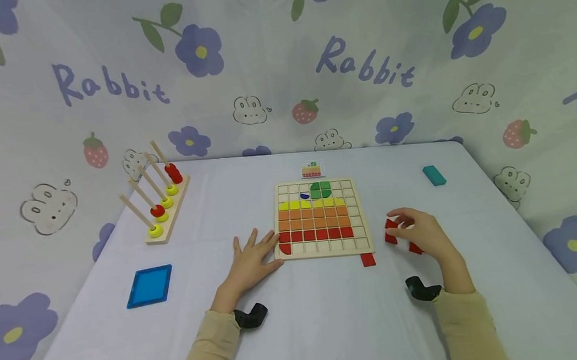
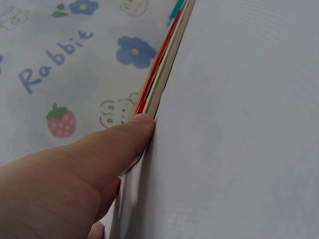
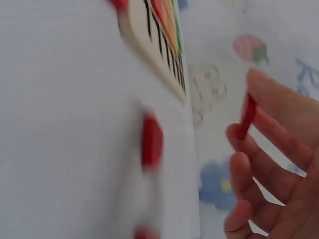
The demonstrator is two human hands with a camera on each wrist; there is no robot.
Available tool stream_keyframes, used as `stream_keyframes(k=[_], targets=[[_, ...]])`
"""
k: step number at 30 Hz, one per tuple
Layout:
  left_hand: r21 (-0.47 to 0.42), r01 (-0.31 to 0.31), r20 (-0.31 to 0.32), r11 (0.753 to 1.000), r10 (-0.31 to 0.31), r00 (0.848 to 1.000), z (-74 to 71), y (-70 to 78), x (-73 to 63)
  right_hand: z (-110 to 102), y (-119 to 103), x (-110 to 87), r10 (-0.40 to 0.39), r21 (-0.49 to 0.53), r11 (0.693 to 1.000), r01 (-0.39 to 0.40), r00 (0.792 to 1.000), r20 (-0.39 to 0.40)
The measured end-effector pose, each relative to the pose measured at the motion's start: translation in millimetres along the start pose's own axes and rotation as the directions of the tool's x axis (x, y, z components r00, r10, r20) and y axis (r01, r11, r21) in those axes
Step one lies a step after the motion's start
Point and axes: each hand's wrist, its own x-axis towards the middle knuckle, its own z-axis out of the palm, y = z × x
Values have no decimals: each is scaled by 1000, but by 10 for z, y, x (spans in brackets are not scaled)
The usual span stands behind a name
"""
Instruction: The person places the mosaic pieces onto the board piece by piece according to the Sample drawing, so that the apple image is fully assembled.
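Observation:
A square wooden grid board (image 1: 329,246) bears rows of colored tiles: red, orange and yellow, with green rounded pieces and a small blue piece above. My left hand (image 1: 249,268) rests with fingers spread at its lower left corner, the thumb (image 2: 142,122) touching the front edge. A red quarter-round tile (image 1: 285,249) sits in that corner. To the right of the board, my right hand (image 1: 421,233) pinches a red tile (image 3: 247,115) between thumb and finger, raised above the table. Below it lie loose red tiles (image 3: 152,142), partly hidden by the hand in the head view.
Another red tile (image 1: 368,259) lies by the board's front right corner. A small pattern card (image 1: 312,169) stands behind the board. On the left are a bead-peg stand (image 1: 172,217) and a blue square tray (image 1: 149,286). A teal block (image 1: 434,175) lies at the back right.

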Motion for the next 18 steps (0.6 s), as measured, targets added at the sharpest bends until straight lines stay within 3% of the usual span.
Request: stream_keyframes(k=[3, 8, 13, 18], targets=[[-2, 3, 2, 1000, -3, 1000, -1, 8, -3, 218, -313, 73, -20, 56, 998, 20, 1000, 3], [10, 9, 6, 1000, -9, 1000, -2, 23, -6, 620, -689, 165, -146, 80, 987, 139, 985, 88], [7, 3, -3, 1000, -3, 1000, -10, 34, -8, 960, -929, 250, -297, 19, 954, 299, 936, 186], [2, 1, 0, 1000, -1, 1000, -28, 50, -15, 1159, -1106, 295, -389, -63, 907, 417, 885, 255]])
